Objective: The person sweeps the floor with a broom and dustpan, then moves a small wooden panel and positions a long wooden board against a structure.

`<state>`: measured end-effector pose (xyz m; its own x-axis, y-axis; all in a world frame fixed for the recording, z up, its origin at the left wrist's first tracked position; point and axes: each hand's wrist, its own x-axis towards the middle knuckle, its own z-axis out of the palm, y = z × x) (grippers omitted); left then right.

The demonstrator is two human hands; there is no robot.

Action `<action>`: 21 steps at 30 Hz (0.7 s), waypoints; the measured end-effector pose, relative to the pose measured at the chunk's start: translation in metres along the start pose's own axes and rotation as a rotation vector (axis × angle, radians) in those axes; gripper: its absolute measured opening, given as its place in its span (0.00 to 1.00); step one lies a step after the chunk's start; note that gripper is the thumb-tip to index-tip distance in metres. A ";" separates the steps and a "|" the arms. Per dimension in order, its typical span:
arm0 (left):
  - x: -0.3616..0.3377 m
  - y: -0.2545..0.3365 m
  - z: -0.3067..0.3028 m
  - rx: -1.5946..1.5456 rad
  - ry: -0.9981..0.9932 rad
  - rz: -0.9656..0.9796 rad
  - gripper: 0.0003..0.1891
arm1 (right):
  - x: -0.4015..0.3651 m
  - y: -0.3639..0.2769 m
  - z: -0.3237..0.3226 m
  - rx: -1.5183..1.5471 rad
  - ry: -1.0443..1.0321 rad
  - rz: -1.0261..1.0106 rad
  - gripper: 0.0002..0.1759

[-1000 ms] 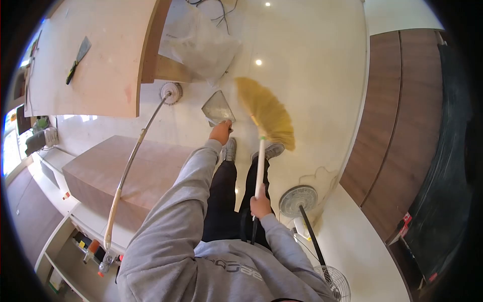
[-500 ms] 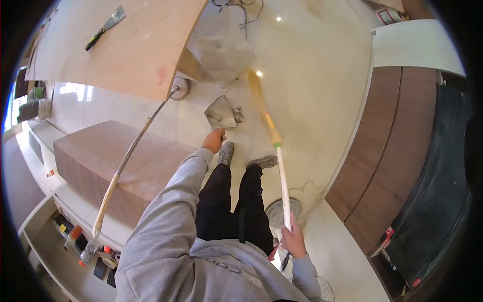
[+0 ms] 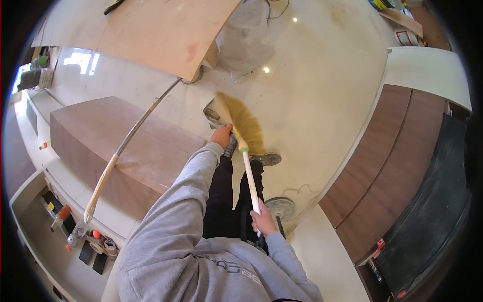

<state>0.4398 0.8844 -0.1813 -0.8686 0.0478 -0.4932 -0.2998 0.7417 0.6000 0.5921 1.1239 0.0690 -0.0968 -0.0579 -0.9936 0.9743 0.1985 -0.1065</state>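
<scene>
Two hands are closed on cleaning tools above the glossy floor (image 3: 312, 100). The left hand (image 3: 221, 136) is clamped on the handle of a metal dustpan (image 3: 211, 114), which is held low, just in front of the shoes (image 3: 266, 159). The right hand (image 3: 262, 221) grips the pale stick of a straw broom (image 3: 244, 123), whose yellow bristles lie against the dustpan. A long-handled tool (image 3: 126, 143) leans across the wooden cabinet (image 3: 100, 126) at the left.

My left grip (image 3: 221, 136) holds the dustpan (image 3: 212, 114) down at the floor (image 3: 312, 100); my right grip (image 3: 262, 221) clasps the broom (image 3: 250, 176), its bristles against the dustpan.
</scene>
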 end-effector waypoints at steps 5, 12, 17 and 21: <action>-0.011 -0.008 -0.007 -0.069 0.059 -0.028 0.06 | -0.094 0.007 -0.046 0.043 -0.038 0.038 0.40; -0.039 -0.064 0.017 -0.267 0.324 -0.073 0.07 | -0.133 -0.015 -0.040 -0.381 0.275 -0.246 0.38; -0.061 -0.022 -0.028 -0.065 0.152 -0.168 0.05 | -0.018 -0.003 -0.031 -0.781 0.476 -0.309 0.39; -0.053 -0.041 -0.008 -0.066 0.144 -0.164 0.05 | 0.026 -0.040 0.003 -0.748 0.371 -0.119 0.38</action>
<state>0.4949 0.8465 -0.1744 -0.8521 -0.1692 -0.4953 -0.4626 0.6863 0.5613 0.5511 1.1113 0.0474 -0.3779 0.1796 -0.9083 0.5747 0.8146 -0.0780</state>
